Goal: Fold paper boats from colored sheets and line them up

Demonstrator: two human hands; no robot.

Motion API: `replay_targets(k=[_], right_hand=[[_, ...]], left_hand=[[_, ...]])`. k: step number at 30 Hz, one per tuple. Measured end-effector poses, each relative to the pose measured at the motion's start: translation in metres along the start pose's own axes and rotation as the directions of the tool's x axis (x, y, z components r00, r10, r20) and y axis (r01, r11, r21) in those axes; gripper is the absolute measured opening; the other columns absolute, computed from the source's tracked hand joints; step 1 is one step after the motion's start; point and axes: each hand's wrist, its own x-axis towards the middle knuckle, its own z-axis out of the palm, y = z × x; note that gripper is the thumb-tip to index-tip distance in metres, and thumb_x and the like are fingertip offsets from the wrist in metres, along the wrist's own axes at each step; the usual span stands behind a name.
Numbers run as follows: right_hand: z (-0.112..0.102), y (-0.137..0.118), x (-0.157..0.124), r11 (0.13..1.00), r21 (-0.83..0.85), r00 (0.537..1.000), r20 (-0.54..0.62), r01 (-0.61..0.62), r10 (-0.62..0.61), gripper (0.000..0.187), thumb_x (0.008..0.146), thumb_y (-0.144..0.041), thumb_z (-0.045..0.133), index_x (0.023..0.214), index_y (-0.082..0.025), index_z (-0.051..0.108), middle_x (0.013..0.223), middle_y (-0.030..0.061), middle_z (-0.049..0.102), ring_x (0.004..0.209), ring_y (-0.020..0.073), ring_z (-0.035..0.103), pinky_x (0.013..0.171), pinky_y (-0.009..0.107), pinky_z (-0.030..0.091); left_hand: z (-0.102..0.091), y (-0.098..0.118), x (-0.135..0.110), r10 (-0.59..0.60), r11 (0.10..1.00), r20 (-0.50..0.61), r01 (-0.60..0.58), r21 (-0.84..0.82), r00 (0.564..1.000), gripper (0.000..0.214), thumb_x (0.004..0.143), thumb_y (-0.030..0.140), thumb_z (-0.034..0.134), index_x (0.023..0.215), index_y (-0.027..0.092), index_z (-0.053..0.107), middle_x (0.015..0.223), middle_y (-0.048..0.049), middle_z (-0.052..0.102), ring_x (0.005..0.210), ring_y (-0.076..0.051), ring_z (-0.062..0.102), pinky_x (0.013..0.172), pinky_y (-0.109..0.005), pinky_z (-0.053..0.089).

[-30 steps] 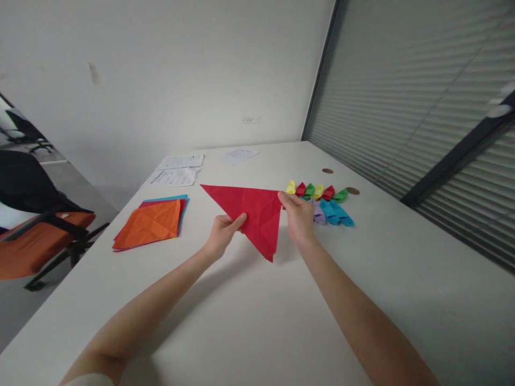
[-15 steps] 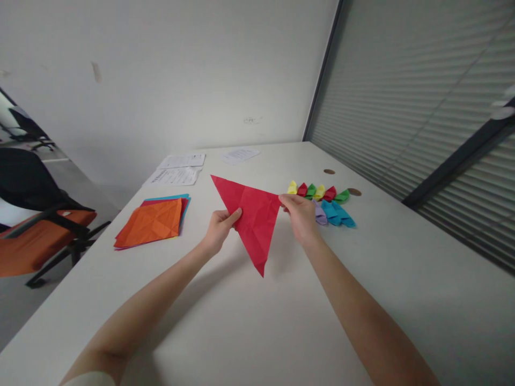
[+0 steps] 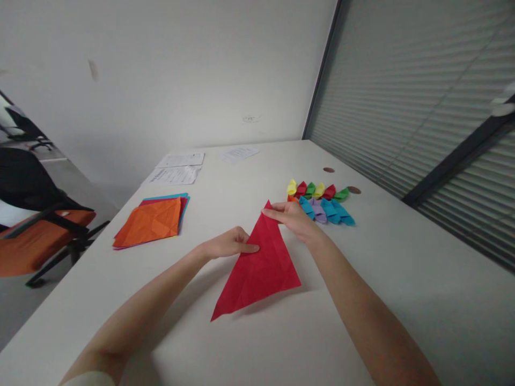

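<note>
A creased red sheet of paper (image 3: pixel 265 265), folded to a triangle, is held just over the white table, its long side towards me. My left hand (image 3: pixel 231 243) pinches it at the left side, thumb on top and the other fingers hidden behind. At the top corner, my right hand (image 3: pixel 292 217) grips the paper between thumb and fingers. Beyond the right hand lie two rows of small folded paper pieces, among them a purple one (image 3: pixel 318 210) and a green one (image 3: pixel 341 195).
A stack of coloured paper sheets, orange on top (image 3: pixel 151 221), lies at the table's left. Printed papers (image 3: pixel 177 174) rest farther back. An office chair (image 3: pixel 44 209) stands left of the table (image 3: pixel 225 348). Window blinds (image 3: pixel 402 102) run along the right.
The red paper has turned, so its long side now faces me and one corner points away. My right hand has shifted left with a corner; the left hand has moved slightly nearer me.
</note>
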Motion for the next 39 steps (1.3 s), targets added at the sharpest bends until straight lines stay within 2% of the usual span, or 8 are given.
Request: replay_targets(k=[7, 14, 18, 23, 26, 30, 35, 39], right_hand=[[-0.001, 0.004, 0.007, 0.998, -0.023, 0.975, -0.213, 0.062, -0.066, 0.037, 0.057, -0.054, 0.079, 0.061, -0.018, 0.071, 0.055, -0.0014, 0.059, 0.054, 0.0116, 0.048, 0.056, 0.027, 0.036], [-0.018, 0.004, 0.009, 0.995, -0.049, 0.916, -0.388, 0.089, -0.101, 0.034, 0.057, -0.051, 0.079, 0.06, -0.018, 0.07, 0.049, -0.0046, 0.049, 0.049, 0.0084, 0.038, 0.049, 0.025, 0.028], [-0.029, 0.004, 0.009, 0.995, -0.014, 0.902, -0.422, 0.094, -0.091, 0.034, 0.056, -0.05, 0.081, 0.063, -0.018, 0.071, 0.051, -0.0034, 0.054, 0.048, 0.0086, 0.042, 0.047, 0.024, 0.03], [-0.054, 0.007, 0.012, 0.991, 0.079, 0.864, -0.5, 0.111, -0.057, 0.035, 0.049, -0.046, 0.085, 0.062, -0.018, 0.071, 0.058, 0.0004, 0.063, 0.052, 0.0113, 0.053, 0.048, 0.024, 0.038], [-0.069, 0.009, 0.014, 0.988, 0.093, 0.832, -0.552, 0.121, -0.05, 0.033, 0.049, -0.043, 0.085, 0.065, -0.017, 0.071, 0.063, 0.0016, 0.066, 0.054, 0.0119, 0.056, 0.047, 0.023, 0.039], [-0.081, 0.006, 0.011, 0.981, 0.103, 0.795, -0.603, 0.162, -0.068, 0.031, 0.05, -0.042, 0.085, 0.063, -0.018, 0.069, 0.06, 0.0003, 0.064, 0.053, 0.0122, 0.056, 0.046, 0.024, 0.041], [-0.087, 0.002, 0.008, 0.983, 0.072, 0.745, -0.662, 0.169, -0.08, 0.028, 0.053, -0.04, 0.085, 0.06, -0.02, 0.067, 0.059, -0.0003, 0.064, 0.052, 0.012, 0.056, 0.044, 0.024, 0.04], [-0.089, 0.003, 0.008, 0.985, 0.053, 0.723, -0.686, 0.164, -0.083, 0.026, 0.055, -0.039, 0.084, 0.06, -0.02, 0.066, 0.057, -0.0008, 0.063, 0.053, 0.0128, 0.057, 0.044, 0.024, 0.04]], left_hand=[[0.005, 0.005, -0.003, -0.038, 0.995, 0.029, 0.041, -0.096, 0.999, 0.038, 0.079, 0.049, 0.067, 0.078, 0.012, 0.075, 0.077, -0.0079, 0.074, 0.064, -0.016, 0.065, 0.062, -0.026, 0.049], [0.005, 0.003, -0.001, -0.081, 0.992, -0.161, 0.063, -0.111, 0.984, 0.049, 0.08, 0.059, 0.061, 0.071, 0.011, 0.072, 0.061, -0.0062, 0.068, 0.047, -0.011, 0.054, 0.044, -0.022, 0.037], [0.005, 0.004, -0.003, -0.05, 0.997, -0.121, 0.042, -0.066, 0.991, 0.052, 0.081, 0.061, 0.058, 0.071, 0.012, 0.071, 0.059, -0.0039, 0.064, 0.046, -0.01, 0.048, 0.043, -0.022, 0.032], [0.003, -0.002, -0.004, 0.004, 0.999, -0.079, 0.0, 0.051, 0.997, 0.054, 0.081, 0.061, 0.058, 0.058, 0.013, 0.065, 0.048, 0.0019, 0.051, 0.043, -0.007, 0.037, 0.044, -0.022, 0.025], [0.0, -0.004, -0.004, 0.017, 0.997, -0.058, -0.012, 0.075, 0.998, 0.052, 0.082, 0.059, 0.058, 0.061, 0.013, 0.069, 0.05, 0.0, 0.057, 0.045, -0.008, 0.043, 0.046, -0.022, 0.032], [-0.005, -0.004, -0.007, 0.053, 0.997, -0.044, -0.051, 0.059, 0.998, 0.046, 0.084, 0.055, 0.059, 0.069, 0.013, 0.075, 0.063, -0.007, 0.07, 0.057, -0.013, 0.06, 0.06, -0.024, 0.047], [-0.014, -0.004, -0.007, 0.15, 0.986, -0.216, -0.131, 0.101, 0.965, 0.045, 0.084, 0.053, 0.06, 0.065, 0.013, 0.073, 0.062, -0.0081, 0.071, 0.056, -0.013, 0.062, 0.06, -0.024, 0.05], [-0.017, -0.004, -0.004, 0.207, 0.978, -0.396, -0.171, 0.123, 0.895, 0.042, 0.081, 0.051, 0.064, 0.065, 0.013, 0.074, 0.063, -0.0082, 0.071, 0.055, -0.013, 0.061, 0.059, -0.025, 0.049]])
